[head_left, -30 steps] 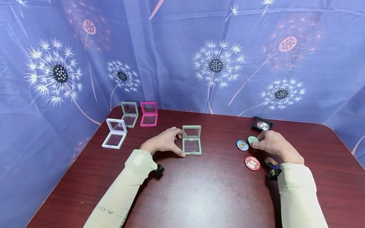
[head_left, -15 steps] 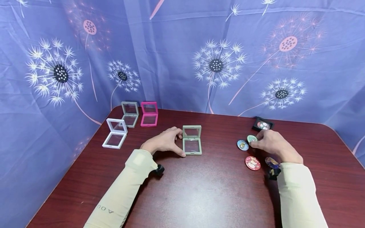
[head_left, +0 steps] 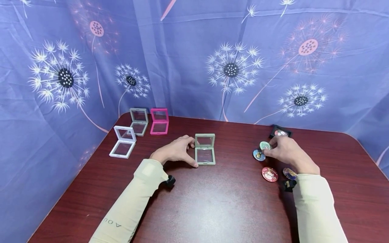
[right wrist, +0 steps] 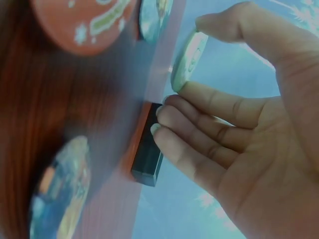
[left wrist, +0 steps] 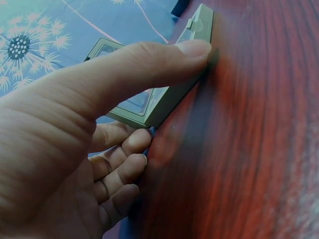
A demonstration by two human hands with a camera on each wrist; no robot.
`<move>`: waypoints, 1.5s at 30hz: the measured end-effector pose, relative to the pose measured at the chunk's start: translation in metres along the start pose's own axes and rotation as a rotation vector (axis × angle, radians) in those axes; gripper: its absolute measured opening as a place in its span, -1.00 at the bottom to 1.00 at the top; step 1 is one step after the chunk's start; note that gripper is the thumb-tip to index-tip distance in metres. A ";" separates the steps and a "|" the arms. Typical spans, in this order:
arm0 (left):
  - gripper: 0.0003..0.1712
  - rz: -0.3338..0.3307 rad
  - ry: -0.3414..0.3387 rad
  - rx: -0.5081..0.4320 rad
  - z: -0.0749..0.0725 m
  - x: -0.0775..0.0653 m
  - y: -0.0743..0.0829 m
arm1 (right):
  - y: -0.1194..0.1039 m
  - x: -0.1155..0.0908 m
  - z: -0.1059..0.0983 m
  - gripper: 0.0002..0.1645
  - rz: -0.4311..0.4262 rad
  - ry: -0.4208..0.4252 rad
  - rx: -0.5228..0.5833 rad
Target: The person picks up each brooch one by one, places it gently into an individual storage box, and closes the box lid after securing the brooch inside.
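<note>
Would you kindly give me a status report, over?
Right hand pinching round, pale-green badge. Left hand at left edge of open, square, sage-green frame. Round, mostly blue badge close by; nothing seen blocking either hand.

Green plastic frame [head_left: 205, 147], glossy wood-grained table [head_left: 206, 209]

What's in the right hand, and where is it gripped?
The right hand holds the round green badge, pinched by opposite edges of its rim between thumb and index finger.

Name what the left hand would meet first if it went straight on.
Likely the green case beside it; the thumb seems at its near left corner, though contact is unclear.
</note>
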State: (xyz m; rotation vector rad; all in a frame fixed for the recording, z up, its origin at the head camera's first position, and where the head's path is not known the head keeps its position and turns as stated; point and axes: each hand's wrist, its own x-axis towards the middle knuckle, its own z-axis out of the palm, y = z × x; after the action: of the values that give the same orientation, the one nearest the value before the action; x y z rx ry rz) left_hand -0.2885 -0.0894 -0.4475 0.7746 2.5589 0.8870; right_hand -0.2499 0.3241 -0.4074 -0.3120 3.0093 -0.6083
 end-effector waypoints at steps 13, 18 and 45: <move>-0.24 0.008 0.004 0.002 0.000 0.000 0.000 | -0.025 0.005 0.011 -0.45 -0.067 0.021 -0.019; -0.24 0.003 -0.003 0.007 0.000 0.000 0.001 | -0.038 0.006 0.016 -0.46 -0.094 0.005 -0.012; -0.19 0.003 -0.017 0.016 -0.001 0.000 -0.001 | -0.075 0.012 0.041 -0.55 -0.167 -0.016 -0.018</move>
State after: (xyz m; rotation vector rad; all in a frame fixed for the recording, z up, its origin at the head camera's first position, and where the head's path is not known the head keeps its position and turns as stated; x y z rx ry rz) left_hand -0.2887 -0.0904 -0.4472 0.7875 2.5537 0.8580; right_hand -0.2436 0.2387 -0.4158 -0.5716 2.9955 -0.5870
